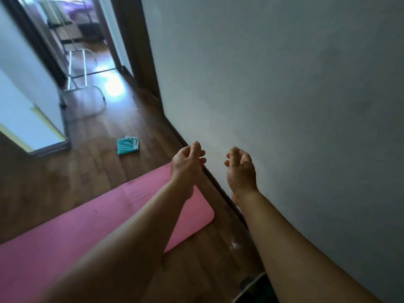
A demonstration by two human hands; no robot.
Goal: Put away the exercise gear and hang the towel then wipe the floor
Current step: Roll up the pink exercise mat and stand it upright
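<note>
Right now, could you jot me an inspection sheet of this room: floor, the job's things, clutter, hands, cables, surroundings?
Surface: brown wooden floor, with a bright patch of glare near the doorway.
Job's things: pink exercise mat lies unrolled flat on the floor; folded teal towel lies on the floor beyond the mat, apart from it.
Clutter: a small pale mark on the floor by the skirting; a dark object at the bottom edge, too cut off to identify.
Hands: left hand and right hand are raised in front of the wall, fingers loosely curled, holding nothing.
Cables: nothing seen.
Surroundings: plain grey wall on the right; a white metal frame stands in the blurred doorway.
</note>
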